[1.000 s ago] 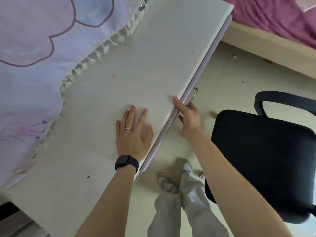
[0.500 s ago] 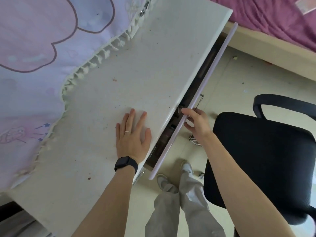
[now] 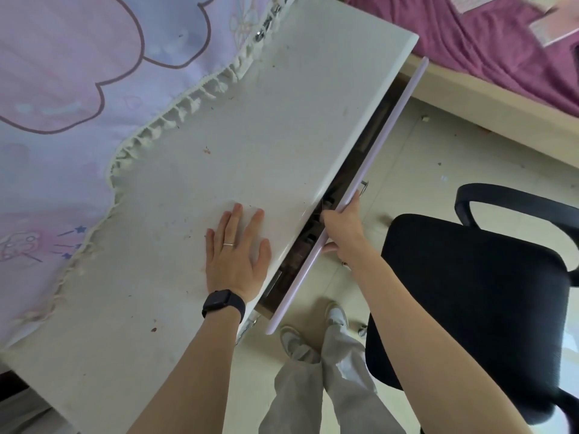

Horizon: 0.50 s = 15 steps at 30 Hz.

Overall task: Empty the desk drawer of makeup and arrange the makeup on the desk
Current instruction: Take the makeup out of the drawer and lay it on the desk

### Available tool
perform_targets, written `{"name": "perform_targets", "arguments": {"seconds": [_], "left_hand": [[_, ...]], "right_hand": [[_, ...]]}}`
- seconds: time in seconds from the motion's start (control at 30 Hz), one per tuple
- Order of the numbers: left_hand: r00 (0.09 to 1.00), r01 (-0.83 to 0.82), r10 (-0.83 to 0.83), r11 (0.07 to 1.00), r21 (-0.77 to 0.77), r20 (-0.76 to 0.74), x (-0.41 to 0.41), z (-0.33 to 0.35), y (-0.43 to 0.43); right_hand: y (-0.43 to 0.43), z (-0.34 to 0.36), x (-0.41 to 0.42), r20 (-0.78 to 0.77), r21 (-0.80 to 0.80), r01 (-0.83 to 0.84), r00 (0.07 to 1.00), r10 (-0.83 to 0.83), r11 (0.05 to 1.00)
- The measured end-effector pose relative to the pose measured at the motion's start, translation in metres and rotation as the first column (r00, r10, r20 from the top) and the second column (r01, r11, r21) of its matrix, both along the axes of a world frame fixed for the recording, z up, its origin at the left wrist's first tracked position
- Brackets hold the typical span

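Head view: right hand (image 3: 344,228) curls its fingers over the front of the drawer (image 3: 369,158), centre-right, barely open — a stiff panel, probably slides easily; grip the top edge. Left hand (image 3: 235,261) lies flat, fingers spread, on the desk (image 3: 250,136) — contents too dark to tell.

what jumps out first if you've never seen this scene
The right hand grips the lilac front of the drawer, open a crack under the white desk. The left hand lies flat on that desk, and a black chair stands at right.

No readable text anywhere, printed fabric (image 3: 72,98) shows drawings only (watch (image 3: 223,303) screen dark, nothing legible)
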<state>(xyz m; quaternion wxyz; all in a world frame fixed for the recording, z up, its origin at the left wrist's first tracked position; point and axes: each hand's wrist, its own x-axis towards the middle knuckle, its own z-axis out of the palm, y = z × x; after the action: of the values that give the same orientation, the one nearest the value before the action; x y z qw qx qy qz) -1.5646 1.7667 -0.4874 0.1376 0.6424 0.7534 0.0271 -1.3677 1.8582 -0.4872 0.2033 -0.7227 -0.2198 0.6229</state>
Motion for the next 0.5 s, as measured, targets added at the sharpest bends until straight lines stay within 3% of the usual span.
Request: {"name": "perform_targets", "arguments": {"seconds": [0.3, 0.5], "left_hand": [[1.0, -0.006, 0.005, 1.0, 0.027, 0.021, 0.001, 0.001, -0.001], [1.0, 0.01, -0.01, 1.0, 0.011, 0.002, 0.0, 0.003, -0.001]], "right_hand": [[-0.035, -0.007, 0.051, -0.009, 0.023, 0.125, 0.992, -0.125, 0.992], [-0.049, -0.007, 0.084, -0.016, 0.017, 0.12, 0.993, -0.12, 0.993]]}}
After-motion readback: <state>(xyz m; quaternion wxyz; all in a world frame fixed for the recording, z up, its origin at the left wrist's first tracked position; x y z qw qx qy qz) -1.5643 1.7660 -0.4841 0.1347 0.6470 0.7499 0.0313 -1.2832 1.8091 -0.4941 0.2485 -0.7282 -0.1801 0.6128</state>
